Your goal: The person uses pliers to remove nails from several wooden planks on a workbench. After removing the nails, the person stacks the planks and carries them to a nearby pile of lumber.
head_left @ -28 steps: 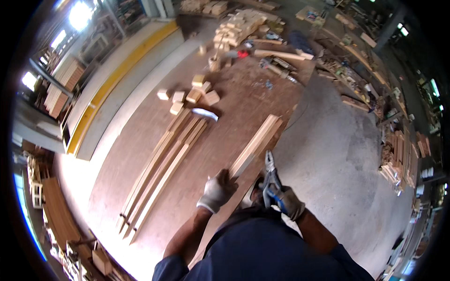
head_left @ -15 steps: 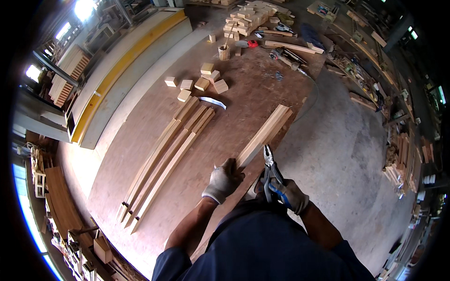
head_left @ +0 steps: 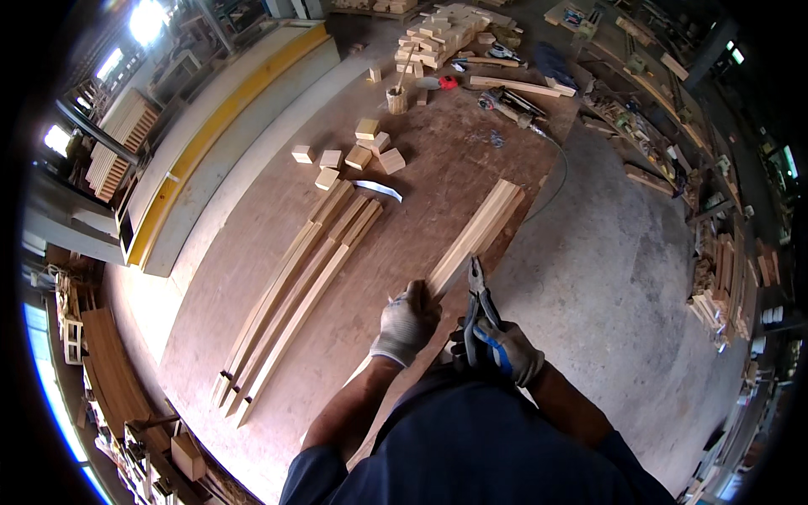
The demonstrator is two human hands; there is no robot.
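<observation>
My left hand (head_left: pixel 406 322), in a pale work glove, is closed around the near end of a long piece of light wood (head_left: pixel 476 233). It runs away from me up and to the right, near the right edge of the brown worktable (head_left: pixel 421 210). In my gloved right hand (head_left: pixel 515 352) is a pair of pliers (head_left: pixel 481 295) with grey and blue handles. Their jaws point away from me, close beside the wood's right side; whether they touch it, I cannot tell. Left of my hands lie several long wooden strips (head_left: pixel 295 303), side by side, with small dark pieces near their near ends.
Small wooden blocks (head_left: pixel 358 157) and a curved white strip (head_left: pixel 378 188) lie beyond the strips. Farther back stand a pot with a stick (head_left: pixel 396 101), a pile of blocks (head_left: pixel 438 38), a red tape measure (head_left: pixel 448 82) and a corded power tool (head_left: pixel 505 108). A long yellow-edged bench (head_left: pixel 227 118) stands left.
The pliers have shifted slightly left and up, their jaws now nearer the piece of wood. My left hand still grips the wood, which has turned slightly.
</observation>
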